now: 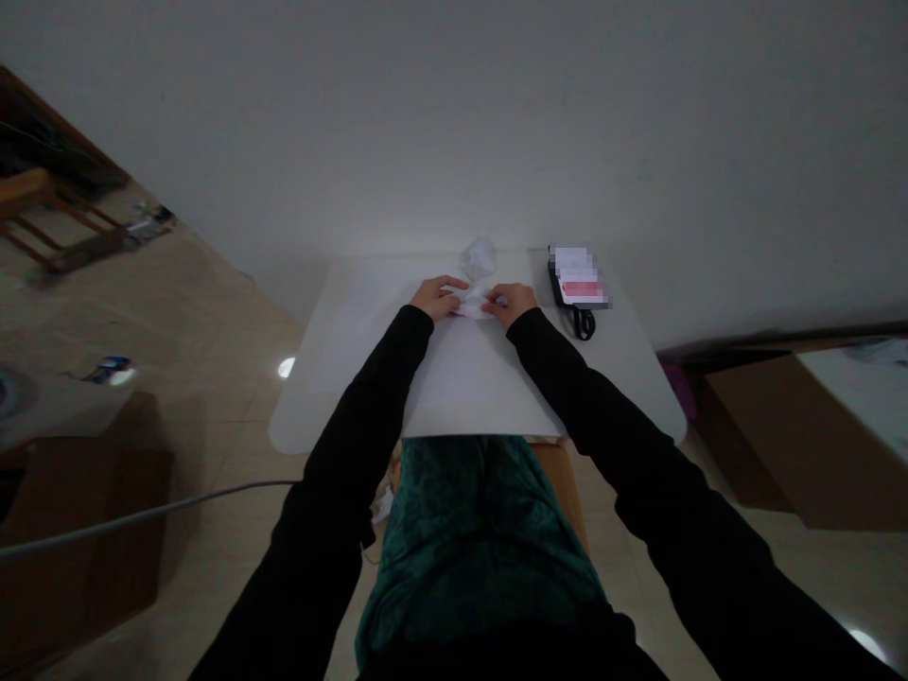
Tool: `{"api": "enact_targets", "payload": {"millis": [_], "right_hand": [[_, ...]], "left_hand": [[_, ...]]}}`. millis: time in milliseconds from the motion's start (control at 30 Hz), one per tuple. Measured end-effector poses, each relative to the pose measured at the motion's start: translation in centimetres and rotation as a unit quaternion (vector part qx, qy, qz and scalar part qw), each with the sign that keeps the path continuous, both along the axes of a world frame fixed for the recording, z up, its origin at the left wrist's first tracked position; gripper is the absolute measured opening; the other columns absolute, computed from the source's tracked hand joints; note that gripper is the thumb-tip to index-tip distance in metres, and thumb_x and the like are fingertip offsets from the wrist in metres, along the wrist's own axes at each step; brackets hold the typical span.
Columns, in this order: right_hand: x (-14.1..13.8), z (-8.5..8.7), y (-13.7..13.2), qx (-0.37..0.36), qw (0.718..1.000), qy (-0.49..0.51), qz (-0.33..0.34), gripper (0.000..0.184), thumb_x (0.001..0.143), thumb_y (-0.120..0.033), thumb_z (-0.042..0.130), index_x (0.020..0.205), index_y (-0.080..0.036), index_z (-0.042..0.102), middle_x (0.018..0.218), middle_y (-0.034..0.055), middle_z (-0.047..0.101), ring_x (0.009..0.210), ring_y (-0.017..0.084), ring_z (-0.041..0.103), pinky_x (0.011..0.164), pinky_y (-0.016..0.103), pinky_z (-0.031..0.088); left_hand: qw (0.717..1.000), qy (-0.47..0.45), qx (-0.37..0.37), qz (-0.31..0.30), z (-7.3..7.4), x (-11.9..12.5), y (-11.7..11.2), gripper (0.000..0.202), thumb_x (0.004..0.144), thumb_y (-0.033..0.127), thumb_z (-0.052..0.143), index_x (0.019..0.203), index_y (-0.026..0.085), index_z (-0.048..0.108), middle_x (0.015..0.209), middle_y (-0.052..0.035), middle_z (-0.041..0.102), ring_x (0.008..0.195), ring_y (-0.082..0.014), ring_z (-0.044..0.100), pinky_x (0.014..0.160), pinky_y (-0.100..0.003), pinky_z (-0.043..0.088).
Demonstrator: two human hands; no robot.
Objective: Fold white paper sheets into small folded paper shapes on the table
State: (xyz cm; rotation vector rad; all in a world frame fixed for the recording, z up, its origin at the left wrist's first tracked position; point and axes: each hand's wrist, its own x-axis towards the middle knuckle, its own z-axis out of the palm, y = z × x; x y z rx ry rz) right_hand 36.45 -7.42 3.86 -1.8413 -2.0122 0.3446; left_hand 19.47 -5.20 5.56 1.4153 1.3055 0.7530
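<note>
Between my two hands, over the white table, lies a small crumpled white sheet [472,303]. Whether it is paper or thin plastic I cannot tell. My left hand [438,297] grips its left end with thumb and fingers bent. At the right end, my right hand [512,301] pinches it between thumb and fingertips. Just beyond the hands, toward the wall, rests a crumpled, pale, partly see-through piece [479,258]. Whether the two pieces join is unclear.
The white table [340,359] stands against a grey wall [454,123]. At its back right lies a black case with a strap [583,323], its top blurred out. Cardboard boxes [801,435] stand right and left. A grey cable [156,511] crosses at left.
</note>
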Motion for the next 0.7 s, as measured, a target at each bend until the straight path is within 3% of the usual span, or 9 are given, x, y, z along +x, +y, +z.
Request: {"api": "enact_targets", "payload": {"millis": [133,233,333,500,700], "right_hand": [[0.3,0.7,-0.2,-0.023,1.000,-0.008,0.009,0.014,0.083,-0.024,0.068,0.095,-0.019,0.073,0.100,0.0034,0.075,0.094,0.017,0.068,0.087,0.028,0.048],[0.7,1.3,-0.2,-0.025,0.999,-0.021,0.017,0.014,0.083,-0.022,0.067,0.096,-0.019,0.073,0.103,0.0032,0.075,0.096,0.016,0.067,0.087,0.026,0.047],[0.7,1.9,-0.4,-0.041,0.996,-0.058,0.055,0.017,0.085,-0.022,0.067,0.100,-0.018,0.072,0.111,0.0051,0.074,0.102,0.017,0.067,0.090,0.026,0.046],[-0.1,2.5,-1.0,-0.054,0.982,-0.115,0.141,0.022,0.087,-0.021,0.065,0.108,-0.016,0.071,0.116,0.0082,0.072,0.110,0.020,0.066,0.094,0.028,0.045],[-0.4,2.4,-1.2,-0.054,0.981,-0.109,0.148,0.020,0.086,-0.018,0.066,0.105,-0.017,0.073,0.114,0.0091,0.073,0.106,0.021,0.067,0.090,0.030,0.046]], "left_hand": [[1.000,-0.017,-0.026,-0.002,-0.1,0.4,0.2,0.037,0.069,-0.005,0.056,0.099,0.012,0.068,0.062,0.0028,0.058,0.054,-0.0093,0.057,0.065,-0.028,0.054],[0.997,-0.046,-0.069,-0.004,0.1,0.3,0.4,0.013,0.078,0.012,0.065,0.089,0.013,0.070,0.068,-0.0003,0.064,0.059,-0.0102,0.061,0.064,-0.027,0.054],[0.999,-0.022,-0.041,-0.013,0.2,-0.1,0.6,0.013,0.077,0.025,0.071,0.079,0.012,0.072,0.064,-0.0005,0.065,0.057,-0.0096,0.059,0.063,-0.025,0.052],[0.996,0.013,0.032,-0.080,-0.1,-0.8,0.6,0.021,0.064,0.017,0.081,0.083,0.011,0.075,0.070,-0.0044,0.072,0.062,-0.0106,0.063,0.068,-0.025,0.053],[0.993,0.042,0.074,-0.083,-0.3,-0.6,0.4,0.019,0.062,0.015,0.082,0.079,0.009,0.074,0.065,-0.0042,0.070,0.061,-0.0114,0.064,0.071,-0.027,0.056]]}}
